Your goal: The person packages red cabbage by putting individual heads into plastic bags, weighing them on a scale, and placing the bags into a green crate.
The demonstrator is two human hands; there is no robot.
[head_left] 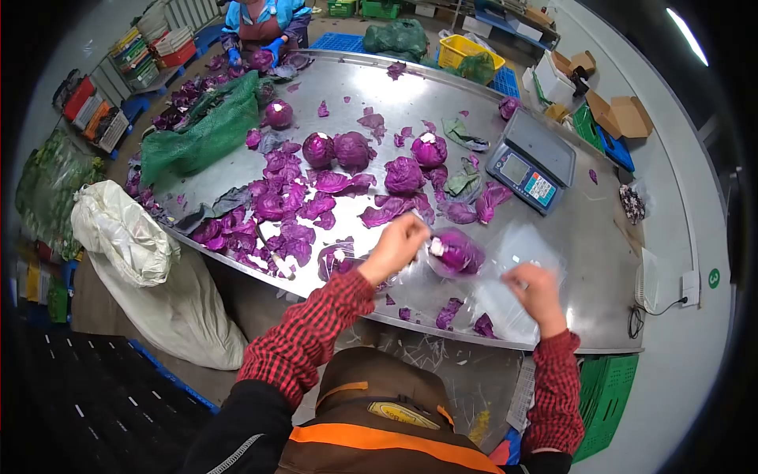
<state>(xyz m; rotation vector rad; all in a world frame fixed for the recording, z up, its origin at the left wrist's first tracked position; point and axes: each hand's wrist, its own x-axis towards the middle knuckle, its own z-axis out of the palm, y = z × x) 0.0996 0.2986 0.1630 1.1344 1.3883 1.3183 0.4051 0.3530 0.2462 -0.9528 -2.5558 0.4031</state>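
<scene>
A trimmed red cabbage [462, 254] lies in clear plastic on the steel table, its pale stem end towards my left hand. My left hand [397, 246] is closed in a pinch on the clear plastic bag [437, 267] around this cabbage. To the right, my right hand [538, 294] has its fingers curled together over a stack of clear plastic bags [517, 261]; whatever is between its fingertips is too blurred to make out. Another cabbage in clear plastic [335, 259] sits beyond my left forearm. Several bare cabbages, including one [404, 175], stand farther back.
Loose purple leaves [288, 201] cover the table's left part, with a knife [278, 261] near its front edge. A digital scale [527, 170] stands at the right. Green netting [197, 130] lies at left; a white sack [170, 276] leans below. Across the table works a blue-gloved person [264, 24].
</scene>
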